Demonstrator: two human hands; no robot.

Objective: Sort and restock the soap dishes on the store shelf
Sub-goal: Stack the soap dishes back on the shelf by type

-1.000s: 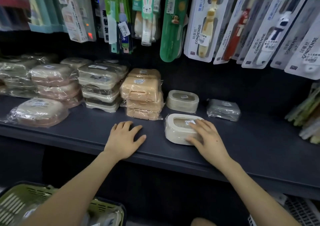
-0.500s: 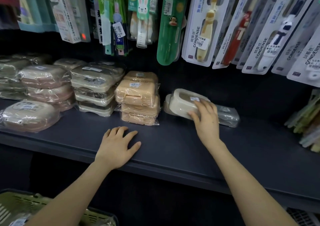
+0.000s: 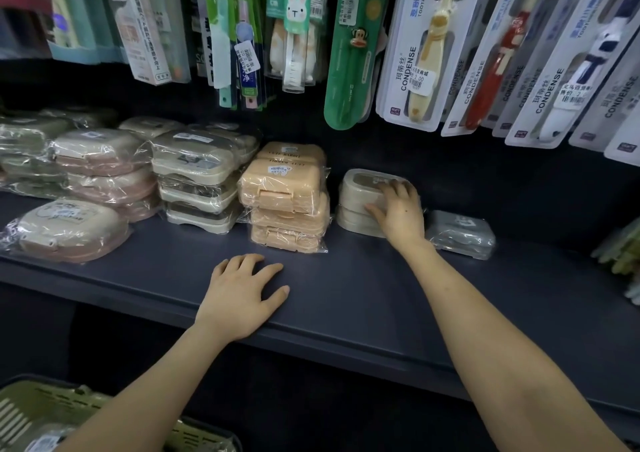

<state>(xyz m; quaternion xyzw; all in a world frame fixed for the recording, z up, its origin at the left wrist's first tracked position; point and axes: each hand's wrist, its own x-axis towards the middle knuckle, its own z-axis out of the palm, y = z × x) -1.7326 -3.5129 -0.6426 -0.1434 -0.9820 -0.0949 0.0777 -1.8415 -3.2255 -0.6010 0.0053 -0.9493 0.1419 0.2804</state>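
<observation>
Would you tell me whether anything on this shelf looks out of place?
A wrapped oval soap dish lies alone at the front left, angled, in front of the stacks. A lone grey soap dish sits askew at the right.

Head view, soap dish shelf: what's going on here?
A person is restocking soap dishes on a dark shelf. The right hand grips a beige dish sitting on top of a matching dish, between the orange stack and a wrapped grey dish. The left hand lies flat on the shelf's front edge, holding nothing. A green basket sits below at lower left.
</observation>
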